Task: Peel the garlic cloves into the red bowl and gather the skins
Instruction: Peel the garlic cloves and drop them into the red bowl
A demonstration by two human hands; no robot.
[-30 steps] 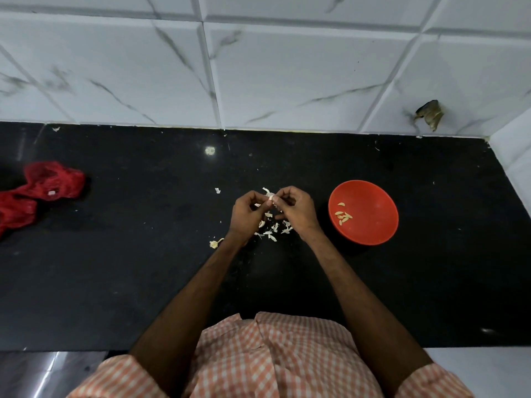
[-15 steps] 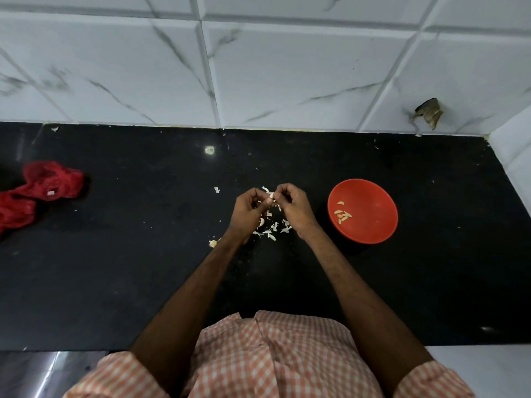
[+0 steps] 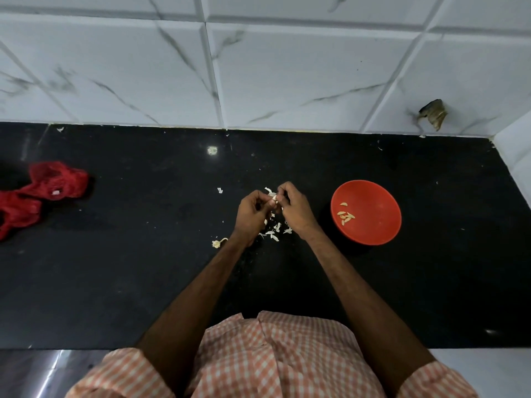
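Note:
My left hand [image 3: 251, 215] and my right hand [image 3: 296, 209] meet over the middle of the black counter [image 3: 143, 277], both pinching one small white garlic clove [image 3: 274, 197] between fingertips. A flake of skin [image 3: 269, 191] sticks up from the clove. Below the hands lies a scatter of white garlic skins [image 3: 274, 229]. To the right stands the red bowl [image 3: 376, 225], holding several peeled cloves [image 3: 345, 216] near its left side. A garlic stem end [image 3: 217, 243] rests left of my left wrist.
A crumpled red mesh bag [image 3: 40, 191] lies at the counter's far left. One stray skin flake [image 3: 220, 190] sits left of the hands. Marble wall tiles [image 3: 287, 76] back the counter, and a side wall closes the right end. The counter's front edge runs beside my checked shirt.
The hands stay together on the clove with only small finger shifts. The whole scene has drifted slightly in the view.

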